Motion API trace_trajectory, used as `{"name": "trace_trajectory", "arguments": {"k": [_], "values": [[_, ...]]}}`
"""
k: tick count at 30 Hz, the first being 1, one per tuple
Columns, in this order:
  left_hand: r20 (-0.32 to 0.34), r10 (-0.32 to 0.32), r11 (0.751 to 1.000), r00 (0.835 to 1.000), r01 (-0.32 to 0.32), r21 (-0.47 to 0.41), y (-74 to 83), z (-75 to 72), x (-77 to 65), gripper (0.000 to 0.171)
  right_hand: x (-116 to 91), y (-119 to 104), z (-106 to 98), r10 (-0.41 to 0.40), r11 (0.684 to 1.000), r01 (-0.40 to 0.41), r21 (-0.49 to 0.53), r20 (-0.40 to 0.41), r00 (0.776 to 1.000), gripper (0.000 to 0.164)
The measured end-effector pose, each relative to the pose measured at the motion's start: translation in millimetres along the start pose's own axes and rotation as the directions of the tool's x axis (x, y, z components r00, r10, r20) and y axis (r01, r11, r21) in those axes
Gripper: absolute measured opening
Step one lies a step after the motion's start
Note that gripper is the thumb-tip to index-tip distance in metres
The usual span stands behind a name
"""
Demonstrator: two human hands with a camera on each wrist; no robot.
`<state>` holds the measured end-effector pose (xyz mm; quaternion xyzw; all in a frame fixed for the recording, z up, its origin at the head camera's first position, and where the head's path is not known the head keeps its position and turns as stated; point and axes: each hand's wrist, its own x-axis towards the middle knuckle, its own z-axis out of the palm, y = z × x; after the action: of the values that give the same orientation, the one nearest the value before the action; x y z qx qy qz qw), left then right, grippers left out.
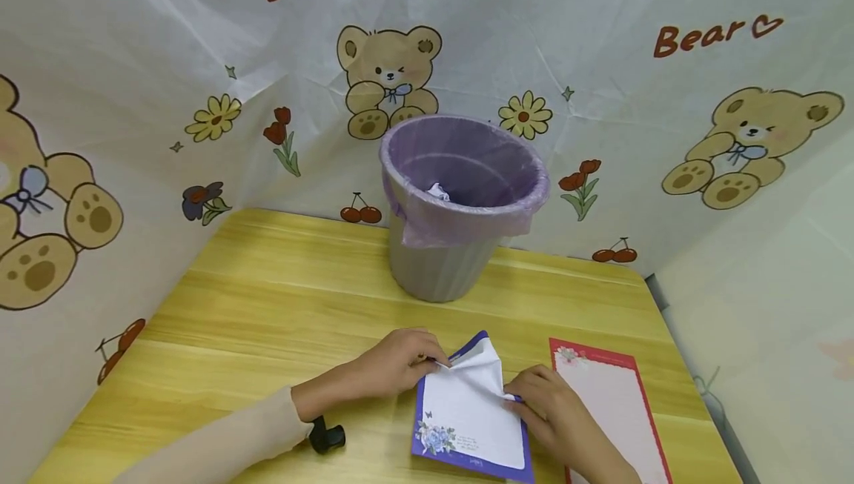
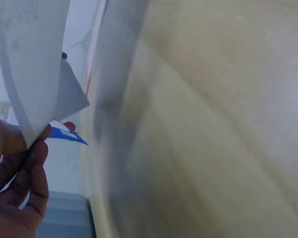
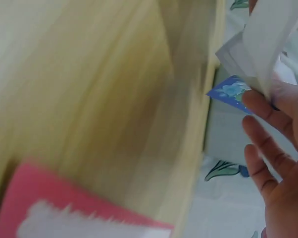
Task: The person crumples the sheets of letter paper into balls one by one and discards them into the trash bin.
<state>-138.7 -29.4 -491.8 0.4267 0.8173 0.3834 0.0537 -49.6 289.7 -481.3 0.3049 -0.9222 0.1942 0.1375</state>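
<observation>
A blue-bordered sheet of stationery paper (image 1: 472,417), printed with flowers in one corner, is held up by both hands above the table. My left hand (image 1: 403,362) pinches its left edge near the top between thumb and fingers. On the other side, my right hand (image 1: 543,402) pinches the right edge. Between the two grips the paper is creased, and its top part bends in folds. In the left wrist view the sheet (image 2: 35,59) rises from the pinching fingertips. The right wrist view shows the blue corner (image 3: 233,91) sticking out beyond the fingers.
A grey bin (image 1: 437,269) with a purple liner stands at the back of the wooden table (image 1: 300,306), crumpled paper (image 1: 438,191) inside. A red-bordered sheet (image 1: 610,410) lies at the right. A small black object (image 1: 327,436) shows beneath the left wrist. Bear-printed cloth (image 1: 467,10) hangs behind.
</observation>
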Motion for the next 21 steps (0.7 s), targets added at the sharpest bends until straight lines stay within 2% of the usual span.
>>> {"name": "trace_trajectory", "arguments": {"k": [2, 5, 10, 14, 18, 21], "values": [[-0.029, -0.012, 0.998, 1.0, 0.01, -0.06, 2.8, -7.3, -1.3, 0.015, 3, -4, -2, -0.028, 0.999, 0.029, 0.045, -0.038, 0.999, 0.039], [-0.078, -0.033, 0.988, 0.996, 0.021, -0.153, 7.8, -16.5, -3.1, 0.012, 8, -12, -8, -0.01, 0.991, 0.022, 0.129, -0.093, 0.996, 0.044], [-0.208, -0.012, 0.961, 0.978, -0.046, -0.273, 18.0, -27.5, -6.5, 0.009, 18, -21, -15, 0.001, 0.974, 0.046, 0.221, -0.21, 0.978, 0.049], [-0.266, 0.026, 0.945, 0.964, -0.11, -0.308, 26.4, -32.5, -9.8, 0.009, 26, -26, -18, -0.031, 0.962, 0.106, 0.252, -0.285, 0.958, 0.052], [-0.293, 0.028, 0.936, 0.956, -0.127, -0.327, 31.8, -33.5, -13.1, 0.01, 29, -29, -19, -0.05, 0.946, 0.146, 0.29, -0.315, 0.948, 0.05], [-0.316, 0.032, 0.929, 0.948, -0.144, -0.34, 33.3, -31.6, -16.6, 0.01, 31, -32, -18, -0.062, 0.928, 0.176, 0.328, -0.331, 0.942, 0.042]]}}
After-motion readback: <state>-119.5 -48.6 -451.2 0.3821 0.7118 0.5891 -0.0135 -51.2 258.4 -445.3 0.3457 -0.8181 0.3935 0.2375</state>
